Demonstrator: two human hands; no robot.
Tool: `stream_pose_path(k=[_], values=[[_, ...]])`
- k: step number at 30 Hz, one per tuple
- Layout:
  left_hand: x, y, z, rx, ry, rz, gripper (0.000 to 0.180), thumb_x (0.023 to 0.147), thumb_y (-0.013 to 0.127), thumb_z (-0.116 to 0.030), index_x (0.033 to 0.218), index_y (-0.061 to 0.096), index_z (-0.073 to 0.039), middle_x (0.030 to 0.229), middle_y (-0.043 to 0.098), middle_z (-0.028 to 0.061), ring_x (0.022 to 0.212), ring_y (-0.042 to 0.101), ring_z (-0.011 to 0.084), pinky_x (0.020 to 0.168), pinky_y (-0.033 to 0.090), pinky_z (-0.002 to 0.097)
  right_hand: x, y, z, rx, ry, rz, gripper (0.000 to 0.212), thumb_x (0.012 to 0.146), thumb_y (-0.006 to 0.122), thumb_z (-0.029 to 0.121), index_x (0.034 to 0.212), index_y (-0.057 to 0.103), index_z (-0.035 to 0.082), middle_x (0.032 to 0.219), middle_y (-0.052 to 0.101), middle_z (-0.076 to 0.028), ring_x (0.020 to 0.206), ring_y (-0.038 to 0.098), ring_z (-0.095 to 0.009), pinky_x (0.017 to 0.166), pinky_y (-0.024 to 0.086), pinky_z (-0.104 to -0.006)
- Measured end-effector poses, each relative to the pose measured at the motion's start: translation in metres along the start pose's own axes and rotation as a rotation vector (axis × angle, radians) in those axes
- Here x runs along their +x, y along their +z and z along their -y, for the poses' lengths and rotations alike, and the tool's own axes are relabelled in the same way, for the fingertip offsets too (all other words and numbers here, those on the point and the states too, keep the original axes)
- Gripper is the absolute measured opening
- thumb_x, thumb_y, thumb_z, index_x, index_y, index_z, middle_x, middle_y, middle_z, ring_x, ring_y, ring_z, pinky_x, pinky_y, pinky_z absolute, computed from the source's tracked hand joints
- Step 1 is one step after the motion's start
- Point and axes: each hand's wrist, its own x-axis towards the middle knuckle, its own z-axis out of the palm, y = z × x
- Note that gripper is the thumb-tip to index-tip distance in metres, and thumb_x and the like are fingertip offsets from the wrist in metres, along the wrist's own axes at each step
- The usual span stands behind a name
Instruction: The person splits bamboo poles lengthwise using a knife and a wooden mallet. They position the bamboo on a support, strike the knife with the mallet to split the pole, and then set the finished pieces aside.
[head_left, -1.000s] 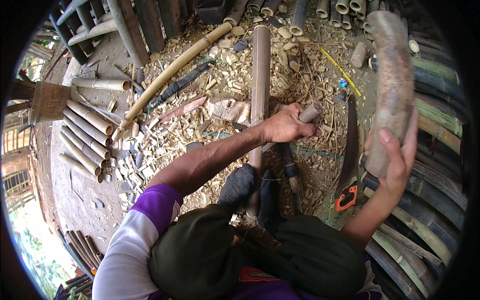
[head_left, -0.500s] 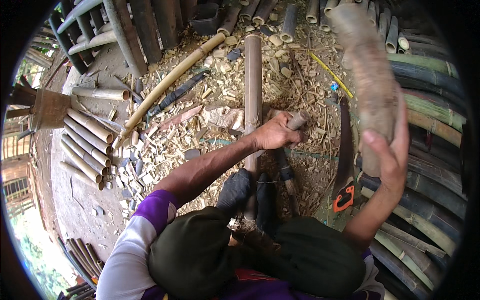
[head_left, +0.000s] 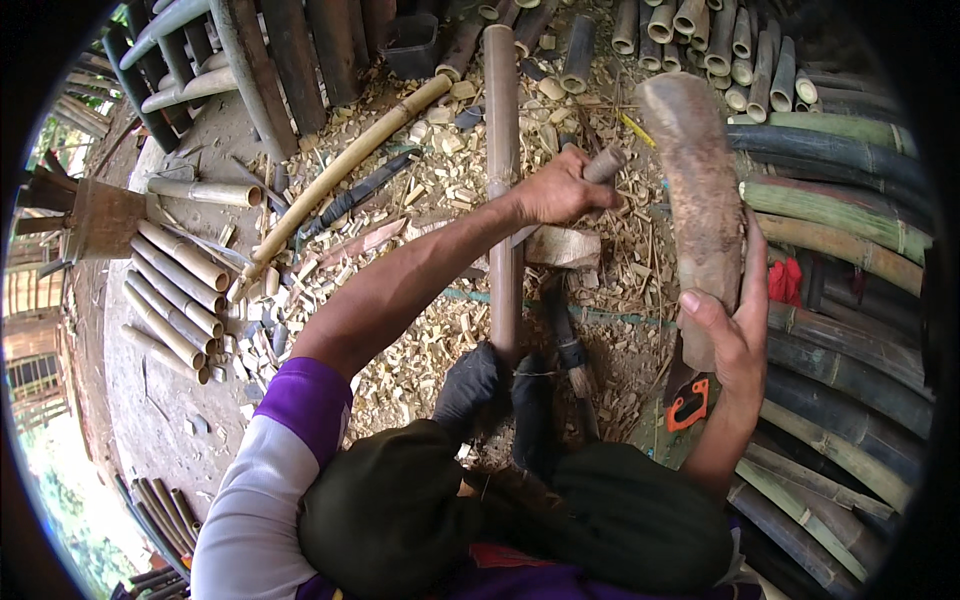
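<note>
My left hand (head_left: 568, 188) is closed around the wooden handle (head_left: 605, 165) of a chisel-like tool, reaching across a bamboo pole (head_left: 503, 120). A bit of the tool's pale blade (head_left: 523, 235) shows below the hand, against the pole; the rest is hidden. The pole runs away from my feet over a pale wood block (head_left: 562, 246). My dark-covered feet (head_left: 472, 390) are at its near end. To the right, my right hand (head_left: 730, 335) grips a thick wooden club (head_left: 702, 180), raised with its broad end pointing away from me.
Under my right hand lies a saw with an orange handle (head_left: 688, 403). A knife-like tool (head_left: 570, 350) lies beside my feet. Wood chips (head_left: 400, 340) cover the ground. Bamboo poles (head_left: 850, 200) are stacked at right; cut pieces (head_left: 180, 270) lie left, near a long curved pole (head_left: 340, 180).
The bamboo pole has shifted away from me, and my left hand with the tool has moved the same way. The club has swung left and is less blurred.
</note>
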Motion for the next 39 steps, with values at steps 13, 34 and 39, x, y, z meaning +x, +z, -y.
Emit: stream_pose_path(k=[13, 34, 39], values=[[-0.009, -0.012, -0.018, -0.228, -0.056, -0.171, 0.016, 0.091, 0.072, -0.025, 0.095, 0.071, -0.009, 0.075, 0.067, 0.0045, 0.064, 0.061, 0.0151, 0.06, 0.052, 0.0344, 0.002, -0.001, -0.015, -0.073, 0.013, -0.058, 0.098, 0.081, 0.071, 0.016, 0.162, 0.019, -0.007, 0.161, 0.035, -0.022, 0.147, 0.037, -0.03, 0.123, 0.025, -0.0398], [-0.047, 0.037, 0.017, -0.391, -0.125, 0.11, 0.018, 0.09, 0.07, -0.012, 0.075, 0.069, -0.002, 0.086, 0.074, 0.0032, 0.057, 0.055, 0.0045, 0.047, 0.04, 0.0216, -0.003, 0.012, -0.02, -0.035, 0.08, -0.006, 0.098, 0.082, 0.074, 0.017, 0.161, 0.022, -0.007, 0.158, 0.036, -0.025, 0.145, 0.04, -0.032, 0.122, 0.028, -0.0416], [-0.046, 0.038, 0.02, -0.343, -0.082, 0.099, 0.018, 0.091, 0.072, -0.013, 0.077, 0.07, -0.002, 0.08, 0.072, 0.0014, 0.057, 0.056, 0.0043, 0.048, 0.041, 0.0216, -0.004, 0.012, -0.018, -0.041, 0.103, -0.035, 0.097, 0.081, 0.073, 0.016, 0.16, 0.022, -0.007, 0.158, 0.037, -0.025, 0.145, 0.04, -0.032, 0.122, 0.027, -0.0413]])
